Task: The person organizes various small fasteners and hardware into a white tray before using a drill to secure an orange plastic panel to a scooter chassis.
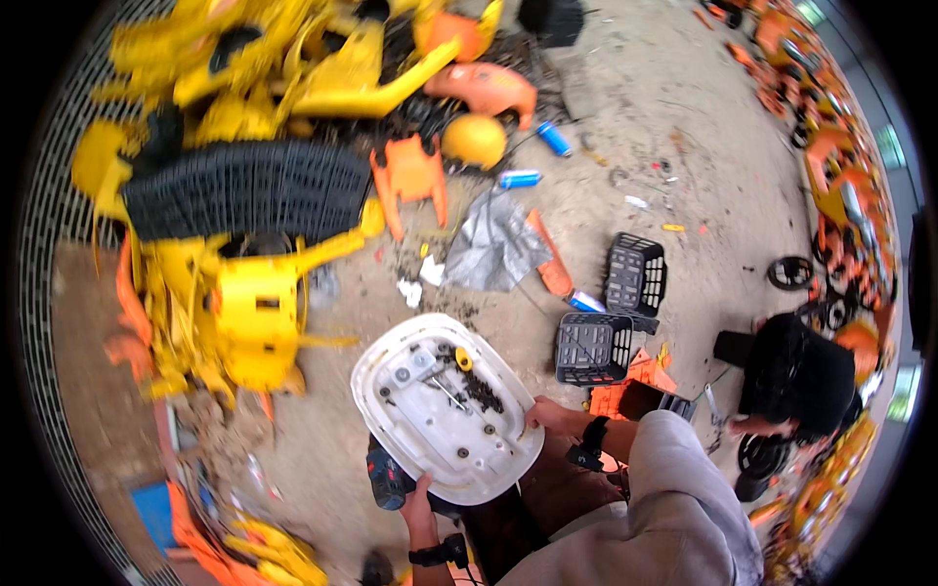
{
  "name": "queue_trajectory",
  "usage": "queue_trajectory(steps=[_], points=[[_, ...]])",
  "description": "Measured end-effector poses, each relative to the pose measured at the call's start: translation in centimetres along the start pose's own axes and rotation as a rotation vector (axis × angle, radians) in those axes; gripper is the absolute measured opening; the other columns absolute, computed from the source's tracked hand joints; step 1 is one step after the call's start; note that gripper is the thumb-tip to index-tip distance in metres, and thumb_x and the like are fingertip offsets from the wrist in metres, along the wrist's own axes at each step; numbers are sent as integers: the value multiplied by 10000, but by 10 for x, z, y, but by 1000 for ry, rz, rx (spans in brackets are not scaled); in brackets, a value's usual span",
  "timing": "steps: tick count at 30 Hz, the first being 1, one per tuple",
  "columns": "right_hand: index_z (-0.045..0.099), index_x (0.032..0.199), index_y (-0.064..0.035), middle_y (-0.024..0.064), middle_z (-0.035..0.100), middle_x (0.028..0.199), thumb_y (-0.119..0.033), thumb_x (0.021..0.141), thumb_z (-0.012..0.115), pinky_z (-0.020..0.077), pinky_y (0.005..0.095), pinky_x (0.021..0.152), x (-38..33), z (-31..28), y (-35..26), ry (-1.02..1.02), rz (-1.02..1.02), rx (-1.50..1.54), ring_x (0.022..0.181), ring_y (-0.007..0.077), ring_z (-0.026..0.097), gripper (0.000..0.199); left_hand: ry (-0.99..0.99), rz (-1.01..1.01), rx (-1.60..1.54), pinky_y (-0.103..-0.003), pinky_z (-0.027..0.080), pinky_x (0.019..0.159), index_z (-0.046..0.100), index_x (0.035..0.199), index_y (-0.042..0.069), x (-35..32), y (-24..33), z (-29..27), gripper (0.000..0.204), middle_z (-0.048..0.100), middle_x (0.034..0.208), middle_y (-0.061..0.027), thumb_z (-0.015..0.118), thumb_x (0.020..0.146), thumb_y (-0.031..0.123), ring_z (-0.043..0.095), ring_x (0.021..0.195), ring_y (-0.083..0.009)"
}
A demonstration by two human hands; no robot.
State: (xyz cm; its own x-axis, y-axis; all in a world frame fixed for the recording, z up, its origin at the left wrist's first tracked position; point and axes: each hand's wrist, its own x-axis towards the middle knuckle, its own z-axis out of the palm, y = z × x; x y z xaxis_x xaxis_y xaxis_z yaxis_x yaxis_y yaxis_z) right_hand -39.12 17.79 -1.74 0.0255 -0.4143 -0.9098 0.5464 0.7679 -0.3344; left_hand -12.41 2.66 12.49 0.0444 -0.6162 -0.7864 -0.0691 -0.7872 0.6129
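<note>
White tray [415, 415], gripped at its near rim by the left hand [419, 501] and right rim by the right hand [553, 417], risked spilling its loose dark bits [484, 396] if tilted.

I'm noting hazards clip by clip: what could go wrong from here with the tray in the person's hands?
1. The small dark loose pieces in the white, rounded plastic tray could spill if the left hand or right hand tips it.
2. The thin silver metal tool lying in the tray might slide too.
3. The black-cased power tool near the left hand could get knocked.
</note>
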Motion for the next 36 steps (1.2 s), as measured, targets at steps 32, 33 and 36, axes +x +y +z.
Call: queue_trajectory(steps=[32, 33, 36], points=[[538, 687, 22, 28, 504, 695, 67, 582, 477, 392, 313, 554, -299, -320, -90, 783, -623, 1314, 622, 179, 487, 130, -637, 246, 1856, -365, 528, 557, 661, 866, -7, 76, 268, 431, 231, 664, 705, -111, 732, 688, 122, 642, 565, -216], [540, 692, 20, 25, 508, 705, 68, 580, 477, 386, 307, 549, -292, -328, -86, 833, -628, 1320, 630, 172, 491, 137, -693, 211, 1820, -369, 527, 553, 667, 859, -7, 80, 265, 460, 216, 666, 710, -111, 727, 699, 124, 643, 569, -219], [517, 595, -11, 8, 468, 611, 64, 555, 481, 363, 311, 512, -275, -346, -86, 937, -625, 1420, 534, 163, 455, 93, -785, 157, 2048, -366, 518, 552, 692, 835, 3, 106, 277, 566, 199, 677, 720, -96, 730, 716, 158, 647, 592, -213]])
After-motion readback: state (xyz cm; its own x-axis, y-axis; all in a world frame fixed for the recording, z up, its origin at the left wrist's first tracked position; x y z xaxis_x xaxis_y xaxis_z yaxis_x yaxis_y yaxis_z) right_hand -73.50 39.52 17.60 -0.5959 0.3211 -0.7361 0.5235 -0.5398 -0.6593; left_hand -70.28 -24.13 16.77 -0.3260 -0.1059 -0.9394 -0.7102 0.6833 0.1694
